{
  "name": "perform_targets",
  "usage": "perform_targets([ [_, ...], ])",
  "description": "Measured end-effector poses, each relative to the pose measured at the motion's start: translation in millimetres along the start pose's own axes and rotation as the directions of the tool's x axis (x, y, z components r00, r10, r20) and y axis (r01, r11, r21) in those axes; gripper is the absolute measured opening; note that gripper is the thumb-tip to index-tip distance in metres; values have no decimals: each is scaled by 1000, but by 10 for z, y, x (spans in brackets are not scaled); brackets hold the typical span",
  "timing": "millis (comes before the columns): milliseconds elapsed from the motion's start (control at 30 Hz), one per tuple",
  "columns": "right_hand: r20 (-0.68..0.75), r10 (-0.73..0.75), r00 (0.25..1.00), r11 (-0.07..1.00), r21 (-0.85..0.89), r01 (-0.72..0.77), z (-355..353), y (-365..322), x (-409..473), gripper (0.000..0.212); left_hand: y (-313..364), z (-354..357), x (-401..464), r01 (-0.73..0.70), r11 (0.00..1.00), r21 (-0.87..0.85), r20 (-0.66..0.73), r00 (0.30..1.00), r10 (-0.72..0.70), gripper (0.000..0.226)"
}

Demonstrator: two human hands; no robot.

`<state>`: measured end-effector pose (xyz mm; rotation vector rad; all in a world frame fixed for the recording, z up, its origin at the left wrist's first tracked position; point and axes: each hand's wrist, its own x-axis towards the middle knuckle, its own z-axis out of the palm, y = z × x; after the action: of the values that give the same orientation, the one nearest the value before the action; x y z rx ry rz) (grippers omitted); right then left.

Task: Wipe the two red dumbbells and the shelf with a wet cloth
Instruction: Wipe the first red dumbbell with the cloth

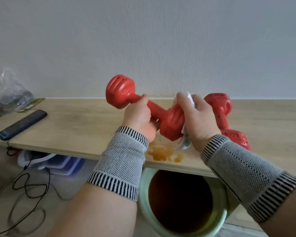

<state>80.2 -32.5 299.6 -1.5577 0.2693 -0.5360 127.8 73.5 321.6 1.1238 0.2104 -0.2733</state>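
I hold one red dumbbell [121,89] above the wooden shelf [75,125], tilted with its far head up and to the left. My left hand [138,117] grips its handle. My right hand [196,120] presses a white wet cloth [190,100] around the near head of this dumbbell. The cloth mostly hides under my fingers, and a bit hangs below my palm. The second red dumbbell [222,106] lies on the shelf behind my right hand, partly hidden. An orange-brown stain [164,153] marks the shelf near its front edge, below my hands.
A dark remote control [22,124] lies on the shelf at the left, beside a crumpled plastic bag [7,94]. The white wall rises right behind the shelf. Below the shelf stand a pale green pot [179,202], a black cable [29,189] and plastic boxes [58,164].
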Motion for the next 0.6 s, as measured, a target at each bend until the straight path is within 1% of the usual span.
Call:
perform_targets([
  [67, 31, -188, 982, 969, -158, 191, 15, 25, -57, 46, -4, -24, 55, 12, 996, -94, -25, 1000, -14, 24],
  [100, 64, -299, 952, 927, -217, 306, 19, 40, -84, 47, 3, -49, 86, -8, 994, -106, -41, 999, 4, 24],
  [133, 102, -416, 903, 867, -253, 428, 16, 52, -104, 46, 7, -68, 110, -28, 995, -97, -47, 999, 23, 24],
  [167, 148, -518, 843, 796, -277, 538, 3, 48, -117, 42, 8, -85, 130, -38, 996, -81, -44, 998, 35, 25],
  [233, 298, -653, 696, 617, -323, 717, -24, 52, -112, 31, 5, -114, 131, -46, 998, -48, -34, 998, 45, 27],
  [300, 458, -714, 530, 396, -360, 845, -5, 82, -114, 20, -8, -124, 106, -86, 996, -21, -68, 994, 85, 34],
  [333, 504, -724, 471, 310, -372, 875, 6, 105, -116, 16, -15, -112, 81, -113, 994, -12, -75, 991, 111, 36],
  [367, 522, -730, 441, 258, -387, 885, 10, 125, -107, 15, -21, -99, 56, -136, 991, -7, -66, 989, 135, 37],
  [400, 514, -729, 453, 250, -416, 874, 4, 134, -89, 16, -27, -81, 33, -151, 988, -8, -49, 987, 151, 37],
  [433, 476, -704, 527, 309, -462, 831, -7, 116, -81, 21, -29, -63, 11, -164, 986, -11, -28, 986, 163, 36],
  [467, 408, -627, 664, 451, -505, 736, -30, 87, -67, 26, -29, -39, -14, -174, 985, -15, -1, 985, 174, 34],
  [500, 332, -475, 815, 642, -502, 579, -65, 59, -34, 29, -28, -22, -40, -184, 983, -10, 19, 983, 184, 31],
  [533, 282, -274, 920, 835, -405, 373, -95, 18, -8, 29, -23, -8, -60, -198, 980, 0, 28, 980, 198, 29],
  [567, 282, -95, 955, 946, -273, 175, -124, 8, 27, 29, -17, 0, -72, -215, 976, 16, 30, 976, 215, 27],
  [600, 279, -23, 960, 975, -206, 84, -129, 13, 45, 29, -11, 4, -80, -231, 973, 26, 30, 973, 230, 27],
])
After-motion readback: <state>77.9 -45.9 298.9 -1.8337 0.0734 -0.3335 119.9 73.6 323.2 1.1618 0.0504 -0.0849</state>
